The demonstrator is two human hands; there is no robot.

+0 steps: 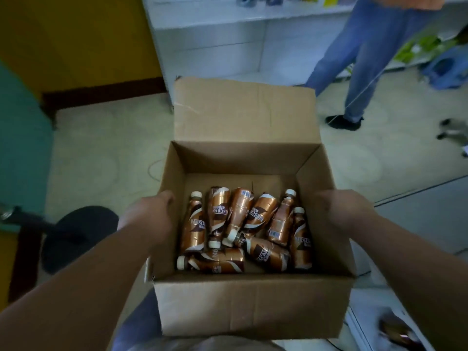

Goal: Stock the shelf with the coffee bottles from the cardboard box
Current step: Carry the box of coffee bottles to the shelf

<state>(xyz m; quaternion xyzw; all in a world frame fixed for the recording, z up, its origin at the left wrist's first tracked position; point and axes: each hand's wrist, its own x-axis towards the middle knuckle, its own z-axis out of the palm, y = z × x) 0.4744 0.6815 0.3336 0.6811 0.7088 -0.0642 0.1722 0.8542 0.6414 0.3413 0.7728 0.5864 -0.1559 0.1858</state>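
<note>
An open cardboard box (pixel 253 307) is held up in front of me, its far flap standing upright. Several brown coffee bottles (pixel 243 229) with white caps lie jumbled on its bottom. My left hand (pixel 149 219) grips the box's left wall and my right hand (pixel 347 214) grips its right wall; the fingers of both are hidden behind the cardboard. A white shelf unit (pixel 228 34) stands beyond the box, its lower levels bare.
A person in blue jeans (pixel 359 54) and dark shoes stands at the upper right by the shelf. A black round stool (pixel 78 236) is at the lower left. A white shelf edge (pixel 367 323) with a brown bottle runs along the lower right. Pale tiled floor surrounds the box.
</note>
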